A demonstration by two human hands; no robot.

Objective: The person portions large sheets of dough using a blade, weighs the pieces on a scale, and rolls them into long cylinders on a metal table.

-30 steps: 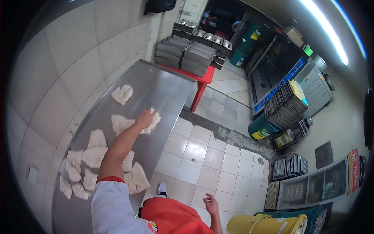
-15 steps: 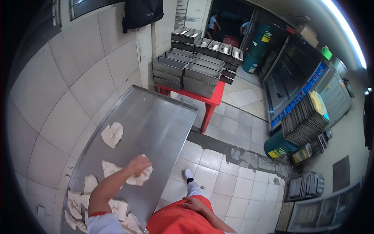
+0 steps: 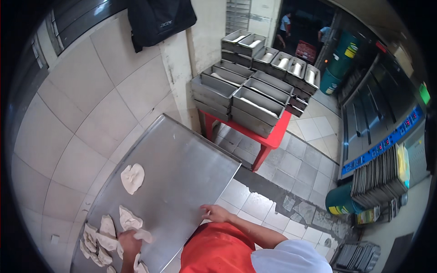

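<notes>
Several dough pieces (image 3: 108,242) are lying bunched at the near end of the steel worktable (image 3: 182,168), toward its wall side, some overlapping. The person's left hand (image 3: 130,244) is reaching over that same end, touching a blurred dough flap (image 3: 144,235); its fingers are bending down by the dough, but whether they are clamping on it, one cannot tell. Just past this hand, a wider dough slab (image 3: 129,218) is lying on the worktable. The right hand (image 3: 215,213) is hovering at the worktable's floor-side edge, its fingers standing slightly apart. One folded dough lump (image 3: 133,179) is resting farther along the worktable, well apart from the bunch. Beyond the worktable's far end, a red table (image 3: 281,131) is bearing stacked metal loaf pans (image 3: 256,120), some holding pale contents.
</notes>
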